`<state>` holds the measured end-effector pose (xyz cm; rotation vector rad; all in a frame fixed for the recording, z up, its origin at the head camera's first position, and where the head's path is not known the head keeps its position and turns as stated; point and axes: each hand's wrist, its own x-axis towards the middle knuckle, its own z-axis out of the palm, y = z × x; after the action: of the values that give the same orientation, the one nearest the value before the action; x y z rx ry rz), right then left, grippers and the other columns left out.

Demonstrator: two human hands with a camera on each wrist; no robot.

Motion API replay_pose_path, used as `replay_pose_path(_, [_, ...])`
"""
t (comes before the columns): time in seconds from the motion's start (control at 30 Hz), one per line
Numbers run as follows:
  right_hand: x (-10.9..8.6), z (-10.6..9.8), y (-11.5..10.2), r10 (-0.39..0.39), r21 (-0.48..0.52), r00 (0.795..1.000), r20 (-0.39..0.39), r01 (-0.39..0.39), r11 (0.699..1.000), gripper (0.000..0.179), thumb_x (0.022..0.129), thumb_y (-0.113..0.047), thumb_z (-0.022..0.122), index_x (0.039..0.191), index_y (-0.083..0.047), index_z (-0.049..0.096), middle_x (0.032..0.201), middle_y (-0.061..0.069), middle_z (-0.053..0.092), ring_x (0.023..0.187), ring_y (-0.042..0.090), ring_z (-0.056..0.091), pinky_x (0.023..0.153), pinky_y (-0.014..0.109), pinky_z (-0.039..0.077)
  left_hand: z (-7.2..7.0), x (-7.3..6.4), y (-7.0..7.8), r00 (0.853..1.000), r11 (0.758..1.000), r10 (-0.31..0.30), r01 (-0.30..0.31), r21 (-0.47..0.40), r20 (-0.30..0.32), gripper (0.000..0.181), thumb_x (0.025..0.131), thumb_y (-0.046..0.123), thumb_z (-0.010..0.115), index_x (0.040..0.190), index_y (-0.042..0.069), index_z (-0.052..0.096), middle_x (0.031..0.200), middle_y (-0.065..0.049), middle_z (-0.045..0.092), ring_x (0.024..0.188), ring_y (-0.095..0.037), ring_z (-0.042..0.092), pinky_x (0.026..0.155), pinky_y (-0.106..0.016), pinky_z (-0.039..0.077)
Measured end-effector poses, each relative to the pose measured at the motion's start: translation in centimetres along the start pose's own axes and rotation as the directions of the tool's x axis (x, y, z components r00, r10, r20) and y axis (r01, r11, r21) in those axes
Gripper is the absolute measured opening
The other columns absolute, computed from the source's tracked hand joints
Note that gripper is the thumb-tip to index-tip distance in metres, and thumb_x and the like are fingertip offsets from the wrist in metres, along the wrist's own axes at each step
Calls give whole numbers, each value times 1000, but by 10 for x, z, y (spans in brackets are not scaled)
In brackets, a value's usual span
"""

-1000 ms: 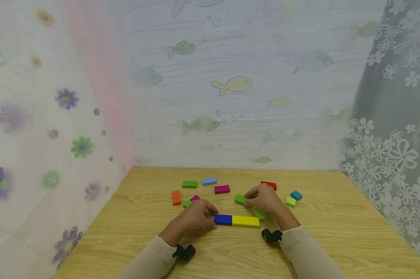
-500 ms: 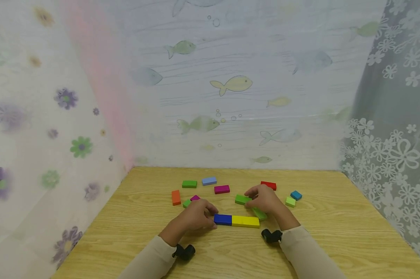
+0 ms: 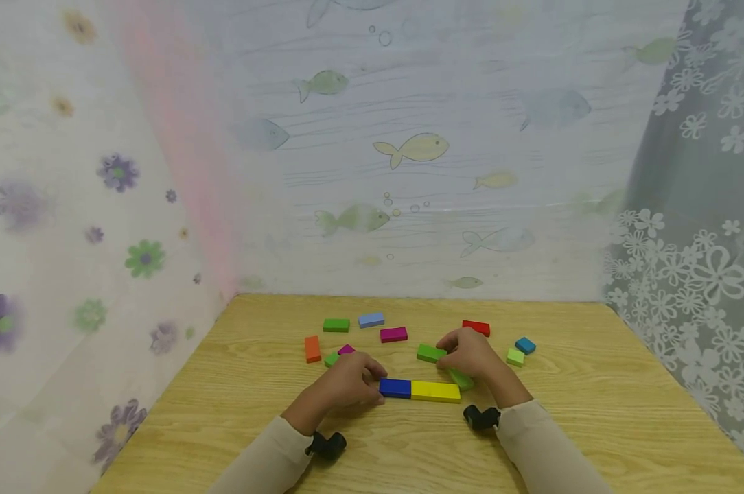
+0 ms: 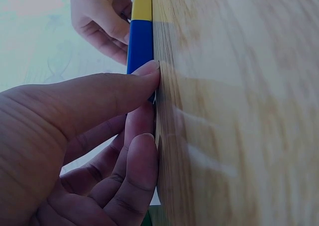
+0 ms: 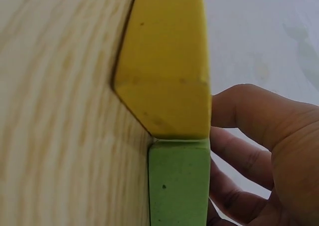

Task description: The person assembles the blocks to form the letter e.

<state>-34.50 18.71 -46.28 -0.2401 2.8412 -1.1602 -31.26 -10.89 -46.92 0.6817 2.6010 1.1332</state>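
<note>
Keep level: dark-blue painted rectangular block [image 3: 397,388], pinched at nine-o'clock end by left hand [image 3: 350,382]; green painted rectangular block [image 3: 429,353], pinched at three by right hand [image 3: 473,354].

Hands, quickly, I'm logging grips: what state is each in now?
Left hand: closed, pinching the end of the blue block.
Right hand: closed, pinching the green block at its fingertips.

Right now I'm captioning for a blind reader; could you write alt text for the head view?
A person's left hand holds a blue block that abuts a yellow block; the right hand holds a green block farther back. More coloured blocks lie scattered on the wooden table.
</note>
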Motion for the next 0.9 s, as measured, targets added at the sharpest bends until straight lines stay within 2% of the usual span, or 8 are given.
replay_pose_path(0.5, [0, -1, -1, 31, -5, 999, -8, -31, 999, 29, 82, -16, 87, 110, -12, 79, 107, 1, 72, 96, 18, 64, 89, 39, 58, -1, -1, 3, 1000, 1000, -9, 9, -4, 0, 39, 77, 12, 92, 114, 10, 78, 109, -2, 76, 85, -11, 68, 74, -31, 59])
replay_pose_path(0.9, [-3, -2, -2, 20, 5, 1000, -6, -20, 1000, 29, 82, -17, 86, 110, -12, 79, 107, 1, 72, 95, 17, 64, 87, 38, 58, 1, -3, 4, 1000, 1000, -10, 11, -16, 3, 39, 77, 12, 92, 114, 11, 78, 110, -3, 75, 85, -12, 69, 74, -31, 59])
